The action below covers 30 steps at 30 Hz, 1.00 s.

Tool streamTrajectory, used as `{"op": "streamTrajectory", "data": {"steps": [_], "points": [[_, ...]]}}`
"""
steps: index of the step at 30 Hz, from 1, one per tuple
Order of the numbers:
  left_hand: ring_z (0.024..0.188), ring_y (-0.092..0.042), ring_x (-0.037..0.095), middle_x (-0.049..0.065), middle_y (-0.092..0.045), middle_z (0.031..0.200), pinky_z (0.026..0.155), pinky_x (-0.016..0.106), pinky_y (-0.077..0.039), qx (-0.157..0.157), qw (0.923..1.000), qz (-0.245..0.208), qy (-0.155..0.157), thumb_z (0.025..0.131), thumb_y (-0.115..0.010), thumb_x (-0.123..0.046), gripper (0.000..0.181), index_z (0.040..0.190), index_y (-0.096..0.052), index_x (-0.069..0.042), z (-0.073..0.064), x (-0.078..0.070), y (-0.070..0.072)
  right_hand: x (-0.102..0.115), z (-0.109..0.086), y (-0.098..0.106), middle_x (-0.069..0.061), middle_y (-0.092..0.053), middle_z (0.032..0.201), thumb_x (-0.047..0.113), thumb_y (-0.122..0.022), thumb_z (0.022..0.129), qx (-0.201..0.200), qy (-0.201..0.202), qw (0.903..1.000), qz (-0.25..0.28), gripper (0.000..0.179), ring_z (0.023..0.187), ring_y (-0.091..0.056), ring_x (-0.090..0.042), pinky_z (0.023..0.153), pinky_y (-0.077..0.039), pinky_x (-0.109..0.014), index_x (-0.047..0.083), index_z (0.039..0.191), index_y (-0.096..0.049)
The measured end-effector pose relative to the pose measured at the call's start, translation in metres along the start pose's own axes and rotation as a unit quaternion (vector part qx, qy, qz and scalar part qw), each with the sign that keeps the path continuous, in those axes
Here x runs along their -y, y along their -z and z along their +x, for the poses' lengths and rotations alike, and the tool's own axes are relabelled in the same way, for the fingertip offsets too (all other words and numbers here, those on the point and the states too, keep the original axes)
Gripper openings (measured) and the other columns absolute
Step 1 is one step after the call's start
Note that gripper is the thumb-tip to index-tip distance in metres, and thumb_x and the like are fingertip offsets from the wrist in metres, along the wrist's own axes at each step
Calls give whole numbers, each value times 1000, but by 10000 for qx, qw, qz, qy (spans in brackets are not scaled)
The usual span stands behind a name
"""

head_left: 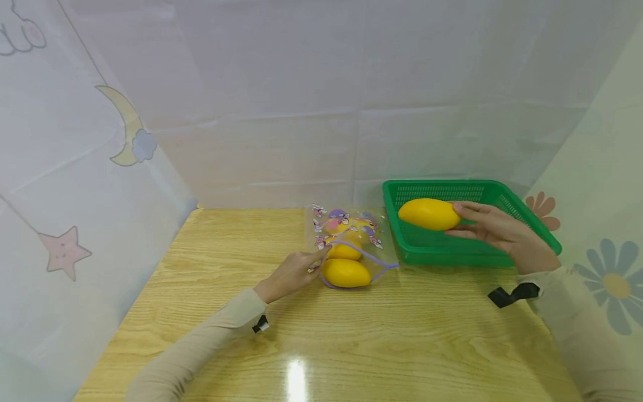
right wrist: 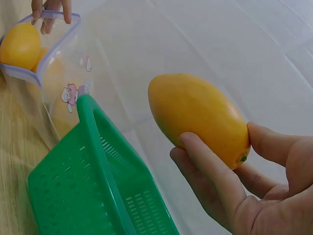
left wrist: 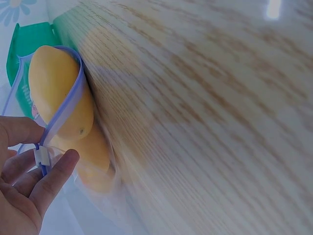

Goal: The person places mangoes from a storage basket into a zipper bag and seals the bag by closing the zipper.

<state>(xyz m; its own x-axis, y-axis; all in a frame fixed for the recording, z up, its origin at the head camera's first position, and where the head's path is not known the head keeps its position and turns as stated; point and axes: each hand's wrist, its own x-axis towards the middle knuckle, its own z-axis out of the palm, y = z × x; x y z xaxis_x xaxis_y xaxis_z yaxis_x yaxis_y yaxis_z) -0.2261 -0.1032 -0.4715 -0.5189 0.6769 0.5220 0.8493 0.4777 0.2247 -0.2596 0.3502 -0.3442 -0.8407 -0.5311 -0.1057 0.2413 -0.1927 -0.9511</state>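
Note:
My right hand (head_left: 494, 228) holds a yellow mango (head_left: 429, 214) above the green basket (head_left: 452, 258), thumb and fingers round its stem end in the right wrist view. At the left corner of a clear zip bag (head_left: 378, 254) with a purple rim, my left hand (head_left: 291, 272) pinches the edge by a small white slider (left wrist: 42, 156). The bag lies on the table with its mouth spread towards me. One mango (head_left: 346, 273) sits at that mouth, and more yellow mangoes (left wrist: 95, 152) lie deeper inside, partly hidden by printed cartoon figures.
Pale printed cloth (head_left: 281, 111) hangs behind the wooden table (head_left: 351, 340) and along both sides. The basket stands just right of the bag, near the back cloth, with perforated walls. Black straps (head_left: 513, 294) hang at the wrists.

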Motion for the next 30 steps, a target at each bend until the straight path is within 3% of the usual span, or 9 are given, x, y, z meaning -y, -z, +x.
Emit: {"op": "streamTrajectory", "data": {"steps": [5,10,14,20,30], "points": [[69,-70,20,17,-72,103,60,14,-51,-51,10000,-20,-32,81,-75,9,67,140,-45,9,-1,0,0,-5,-1,-8,-7,-62,123,4,-40,106,159,-26,9999,-17,33,109,-65,-27,97,-48,-44,14,125,-65],[62,-67,16,15,-73,94,60,14,-51,-92,9999,-23,-71,81,-75,9,66,141,-45,10,-1,0,0,-10,0,-12,-8,-61,125,3,-37,107,534,8,9985,-96,36,111,-64,-27,99,-45,-45,14,129,-63],[51,-56,9,14,-73,89,58,12,-49,-63,9999,-99,-4,82,-74,8,66,141,-46,10,1,1,0,-13,1,-14,-7,-59,127,3,-35,108,709,63,9971,-277,37,113,-63,-26,100,-43,-46,14,132,-61],[45,-37,2,17,-73,92,53,10,-44,-15,9996,-273,69,82,-73,10,64,140,-47,8,2,0,1,-19,0,-23,-8,-60,126,5,-37,107,635,-18,9966,-519,35,111,-64,-27,96,-48,-45,16,130,-61],[46,-41,4,15,-74,92,52,11,-43,-2,9998,-156,130,82,-73,9,64,141,-48,7,2,-1,2,-31,0,-37,-9,-60,126,5,-38,107,805,-45,9930,-858,33,111,-64,-27,94,-48,-46,16,130,-61]]}}
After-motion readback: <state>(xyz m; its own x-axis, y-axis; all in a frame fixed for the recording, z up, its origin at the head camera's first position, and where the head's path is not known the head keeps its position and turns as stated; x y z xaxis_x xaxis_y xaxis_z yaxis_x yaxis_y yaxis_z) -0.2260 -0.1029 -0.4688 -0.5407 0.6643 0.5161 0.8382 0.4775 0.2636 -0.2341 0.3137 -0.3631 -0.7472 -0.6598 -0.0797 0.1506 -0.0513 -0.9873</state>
